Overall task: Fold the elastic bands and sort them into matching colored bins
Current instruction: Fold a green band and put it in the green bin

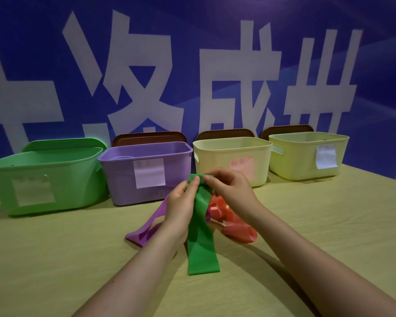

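Observation:
A green elastic band hangs from both my hands, its lower end lying on the table. My left hand and my right hand pinch its top end side by side, above the table's middle. Partly under my left hand lies a purple band. A red band lies crumpled below my right hand. At the back stand a green bin, a purple bin, a cream bin with a pink label, and a yellow-green bin.
The bins stand in a row against a blue wall banner with large white characters. Lids lean behind them: a green lid and brown lids. The pale wooden table stretches to the right and front.

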The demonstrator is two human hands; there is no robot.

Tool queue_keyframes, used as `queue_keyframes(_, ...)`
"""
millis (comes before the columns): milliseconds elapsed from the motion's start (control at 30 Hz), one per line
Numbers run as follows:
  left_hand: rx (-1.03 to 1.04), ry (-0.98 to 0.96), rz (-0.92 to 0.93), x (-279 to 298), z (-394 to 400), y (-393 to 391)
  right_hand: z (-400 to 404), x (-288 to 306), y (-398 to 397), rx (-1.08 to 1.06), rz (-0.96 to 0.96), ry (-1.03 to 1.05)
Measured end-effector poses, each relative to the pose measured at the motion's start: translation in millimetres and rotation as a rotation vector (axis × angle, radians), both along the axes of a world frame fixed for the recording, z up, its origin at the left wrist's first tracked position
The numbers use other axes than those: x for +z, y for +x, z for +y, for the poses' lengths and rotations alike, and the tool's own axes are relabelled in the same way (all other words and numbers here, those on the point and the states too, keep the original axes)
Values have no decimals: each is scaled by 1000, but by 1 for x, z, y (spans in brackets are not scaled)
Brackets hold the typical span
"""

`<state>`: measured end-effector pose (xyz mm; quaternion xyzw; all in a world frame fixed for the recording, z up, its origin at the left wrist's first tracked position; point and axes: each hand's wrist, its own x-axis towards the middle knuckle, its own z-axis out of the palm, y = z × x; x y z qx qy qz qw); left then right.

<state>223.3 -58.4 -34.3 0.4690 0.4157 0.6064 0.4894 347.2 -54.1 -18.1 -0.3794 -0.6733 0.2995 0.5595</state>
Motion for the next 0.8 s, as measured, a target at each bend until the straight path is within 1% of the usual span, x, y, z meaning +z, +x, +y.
queue_keyframes(133,-42,-10,-21,1,0,-2,0,1,2,23,-16,-38)
queue_keyframes(267,-66,-73,-15,0,2,-2,3,-1,3,-45,-29,5)
queue_keyframes(400,-2,-57,26,0,4,2,7,-4,7,-161,-182,151)
queue_keyframes(533,34,-73,42,1,3,3,8,-5,9,-228,-359,315)
queue_keyframes(633,53,-94,48,1,3,3,8,-6,12,-229,-440,376)
queue_keyframes(733,46,-113,56,0,2,4,7,-5,15,-191,-479,390)
queue_keyframes(800,44,-133,59,-1,1,3,7,-3,16,-167,-539,403)
